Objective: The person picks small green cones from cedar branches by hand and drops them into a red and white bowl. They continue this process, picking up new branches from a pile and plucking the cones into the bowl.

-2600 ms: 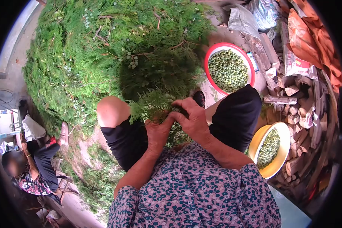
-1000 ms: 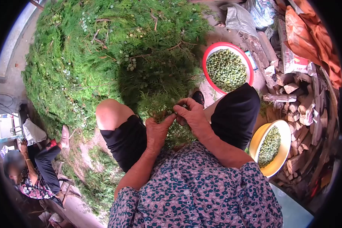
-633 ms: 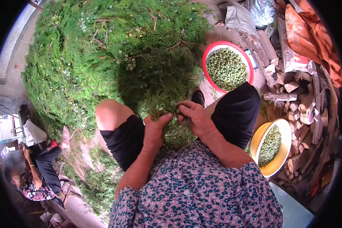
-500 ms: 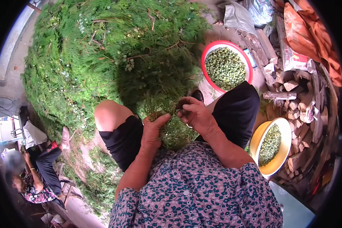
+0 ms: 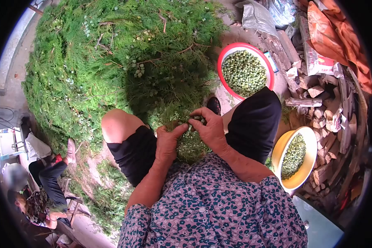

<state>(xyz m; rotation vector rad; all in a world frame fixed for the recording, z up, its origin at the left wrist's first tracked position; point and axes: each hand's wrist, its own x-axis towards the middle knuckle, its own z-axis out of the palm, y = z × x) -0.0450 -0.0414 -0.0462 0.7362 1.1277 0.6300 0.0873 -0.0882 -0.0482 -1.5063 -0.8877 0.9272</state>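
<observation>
Between the knees, my left hand (image 5: 168,141) is closed around a leafy evergreen sprig (image 5: 169,113), its thumb pressed along the stems. Close beside it, my right hand (image 5: 211,131) has its fingers bent in a pinch, with small round green cones (image 5: 200,119) showing among them. The fingertips of both hands nearly meet at the sprig. More cut greenery (image 5: 191,149) lies in the lap beneath the hands.
A large heap of evergreen branches (image 5: 82,62) fills the floor ahead. To the right are a red-rimmed basin (image 5: 220,66) and a yellow basin (image 5: 312,144), both holding green cones, beside stacked firewood (image 5: 322,120). Another person (image 5: 49,182) sits at the left.
My right hand has turned and come down closer to my left hand, its fingers now at the sprig. The left hand stays nearly in place. The other person's arm has lowered.
</observation>
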